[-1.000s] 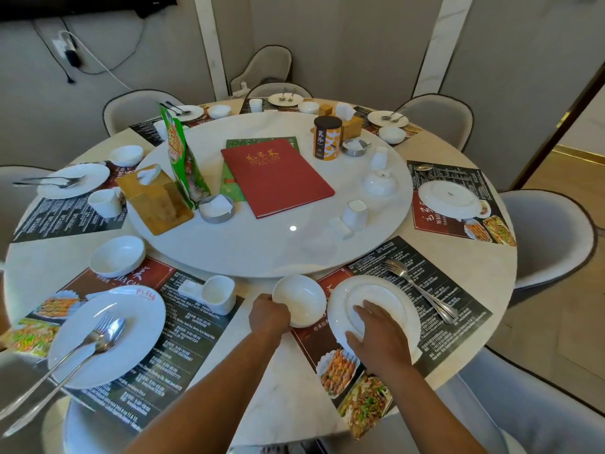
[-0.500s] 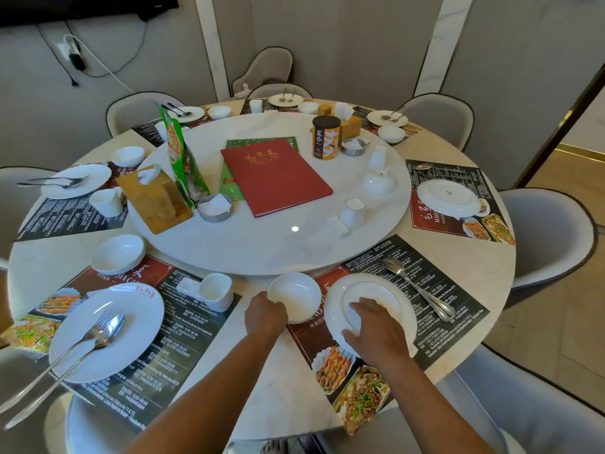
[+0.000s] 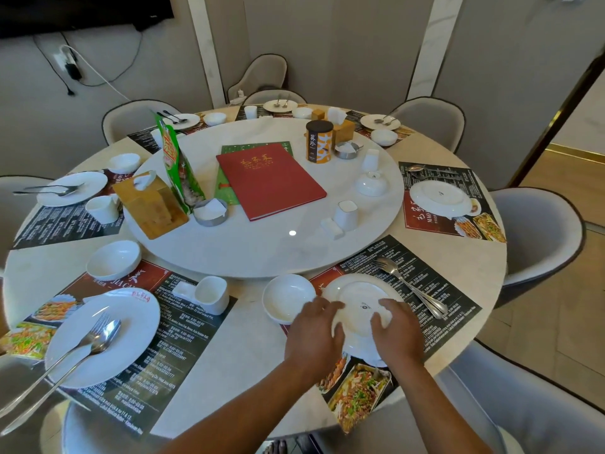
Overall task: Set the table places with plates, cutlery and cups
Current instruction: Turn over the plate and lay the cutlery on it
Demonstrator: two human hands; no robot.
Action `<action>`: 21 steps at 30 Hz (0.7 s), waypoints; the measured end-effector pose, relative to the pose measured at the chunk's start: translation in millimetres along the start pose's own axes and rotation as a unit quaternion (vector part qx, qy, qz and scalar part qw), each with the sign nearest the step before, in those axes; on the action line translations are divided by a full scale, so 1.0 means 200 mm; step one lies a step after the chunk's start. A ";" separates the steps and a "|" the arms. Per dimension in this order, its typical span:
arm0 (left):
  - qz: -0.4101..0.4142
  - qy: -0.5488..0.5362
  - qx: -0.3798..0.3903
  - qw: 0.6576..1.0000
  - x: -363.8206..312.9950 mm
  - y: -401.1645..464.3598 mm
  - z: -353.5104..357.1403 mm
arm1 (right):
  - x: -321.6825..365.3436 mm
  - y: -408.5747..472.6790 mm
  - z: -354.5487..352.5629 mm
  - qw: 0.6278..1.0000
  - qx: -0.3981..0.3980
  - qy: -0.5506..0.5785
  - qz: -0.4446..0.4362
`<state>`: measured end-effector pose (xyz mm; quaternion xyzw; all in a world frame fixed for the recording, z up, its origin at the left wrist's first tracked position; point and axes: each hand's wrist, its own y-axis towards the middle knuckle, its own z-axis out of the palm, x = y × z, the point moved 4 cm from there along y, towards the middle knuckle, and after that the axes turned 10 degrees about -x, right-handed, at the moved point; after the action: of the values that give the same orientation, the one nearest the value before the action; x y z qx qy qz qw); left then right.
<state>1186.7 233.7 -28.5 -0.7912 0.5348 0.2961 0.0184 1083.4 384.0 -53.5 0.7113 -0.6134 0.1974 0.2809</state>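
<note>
At frame centre we see a round marble table (image 3: 255, 362) among grey chairs (image 3: 537, 231), and our spread left hand (image 3: 316, 335) and right hand (image 3: 394, 329) pressing the white, upturned plate (image 3: 358, 294).

- Both hands laid on white plate (image 3: 360, 303) at near place: left hand (image 3: 314, 332) over its left rim, right hand (image 3: 394, 329) over its near right part.
- Plate lying upside down on dark placemat (image 3: 435, 290).
- Small white bowl (image 3: 288, 298) just left of plate.
- Fork and spoon (image 3: 412, 290) on placemat, right of plate.
- White cup (image 3: 211, 294) further left.
- Red menu (image 3: 270, 180) on central turntable (image 3: 262, 250).
</note>
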 end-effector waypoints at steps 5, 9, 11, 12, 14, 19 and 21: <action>0.003 0.055 0.180 0.982 -0.04 -0.04 0.18 | -0.18 0.05 -0.04 0.976 0.014 0.020 0.215; 0.007 0.099 0.239 0.966 0.01 -0.02 0.26 | -0.25 0.14 -0.01 0.948 0.069 0.048 0.306; 0.022 0.116 0.247 0.962 0.02 -0.02 0.28 | -0.28 0.17 0.00 0.923 0.072 0.100 0.364; 0.030 0.122 0.247 0.961 0.02 -0.03 0.28 | -0.28 0.19 -0.01 0.909 0.079 0.123 0.391; 0.045 0.132 0.247 0.959 0.04 -0.03 0.28 | -0.28 0.20 -0.01 0.883 0.101 0.155 0.431; 0.077 0.131 0.238 0.959 0.08 -0.04 0.28 | -0.28 0.22 -0.01 0.861 0.131 0.166 0.463; 0.084 0.120 0.232 0.962 0.10 -0.05 0.27 | -0.26 0.21 -0.02 0.862 0.148 0.161 0.458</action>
<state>1175.5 239.8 -85.2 -0.7470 0.6518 0.0678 0.1119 1033.3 422.7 -76.6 0.3416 -0.7800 0.5040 0.1449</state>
